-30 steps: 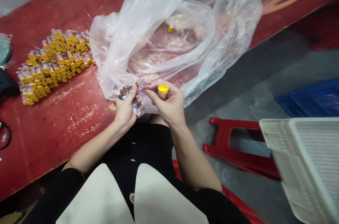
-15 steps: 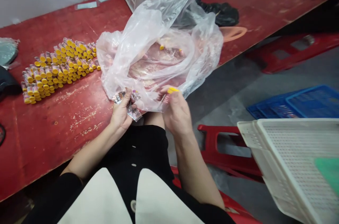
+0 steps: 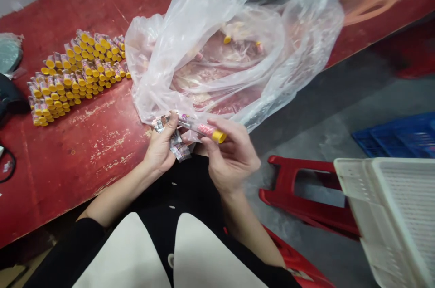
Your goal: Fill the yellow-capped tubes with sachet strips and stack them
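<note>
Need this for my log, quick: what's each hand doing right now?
Left hand: closed, holding printed plastic wrappers.
Right hand: closed, holding a pink tube with a yellow cap between thumb and fingers.

Smooth plastic cap (image 3: 220,137) (glossy wrappers (image 3: 180,146))

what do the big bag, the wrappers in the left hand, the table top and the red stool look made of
Bag: probably thin plastic film, soft sheen; translucent and creased.
Wrappers in the left hand: probably printed plastic or foil, shiny; silvery glints, though blurred.
Table top: perhaps painted board, dull; its red is worn to pale patches.
Stool: likely moulded plastic, smooth; even red, rounded corners.
</note>
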